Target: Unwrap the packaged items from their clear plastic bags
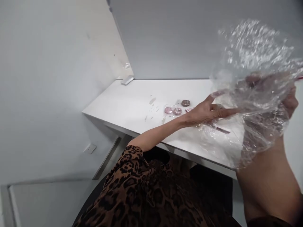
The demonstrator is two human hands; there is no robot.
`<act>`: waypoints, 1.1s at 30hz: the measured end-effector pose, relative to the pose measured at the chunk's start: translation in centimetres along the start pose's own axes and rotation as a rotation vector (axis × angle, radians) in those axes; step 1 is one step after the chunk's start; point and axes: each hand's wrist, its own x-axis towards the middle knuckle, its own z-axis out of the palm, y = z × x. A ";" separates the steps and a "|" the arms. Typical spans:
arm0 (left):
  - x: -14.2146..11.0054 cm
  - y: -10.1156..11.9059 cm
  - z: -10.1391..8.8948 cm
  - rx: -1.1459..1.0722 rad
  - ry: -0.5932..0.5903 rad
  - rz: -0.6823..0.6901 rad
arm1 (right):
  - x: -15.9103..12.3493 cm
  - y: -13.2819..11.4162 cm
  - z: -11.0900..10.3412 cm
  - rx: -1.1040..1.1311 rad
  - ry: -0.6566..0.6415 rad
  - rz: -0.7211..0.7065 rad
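A large, crinkled clear plastic bag (255,47) is held up over the right part of the table, blurred in places. My left hand (205,112) reaches in from the left and grips the bag's near-left side, its thumb partly behind the film. My right hand (290,102) is closed on the bag's right side, largely covered by the plastic. Below and left of the bag, two pink round pieces in clear wrapping (172,110) lie on the table. A brown round wrapped piece (186,103) sits just behind them. Flat under the bag is a dark red strip (222,130).
The white table (127,104) meets a grey panel (170,41) at the back and a white wall (47,78) at the left. A flat silvery object (127,80) lies in the far left corner. A wall socket (90,148) is below table height.
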 end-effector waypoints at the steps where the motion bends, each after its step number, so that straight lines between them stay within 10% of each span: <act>1: -0.8 -0.3 -0.4 0.023 0.039 0.011 | -0.2 0.1 0.3 -0.052 0.001 0.010; 5: -4.2 -0.8 -5.7 0.100 0.385 0.145 | -0.8 -0.4 2.0 0.315 -0.092 0.014; 10: -11.6 2.7 -18.0 0.443 1.073 0.341 | -0.7 -0.7 2.4 0.442 -0.141 0.115; 14: -18.6 4.7 -26.0 0.994 1.511 0.076 | 0.0 0.8 2.1 0.406 -0.061 0.129; 19: -24.2 1.4 -29.6 1.385 1.185 -0.604 | 0.3 2.4 2.3 0.183 -0.046 0.204; 22: -25.4 -0.8 -30.3 1.392 0.965 -0.779 | -0.2 3.1 1.6 -0.018 -0.125 0.278; 30: -26.5 -0.5 -31.9 1.143 1.131 -0.445 | -3.9 4.9 -5.1 -0.870 -0.750 0.308; 33: -26.3 0.2 -29.8 1.261 1.212 -0.362 | -5.2 5.3 -6.4 -0.997 -0.770 0.235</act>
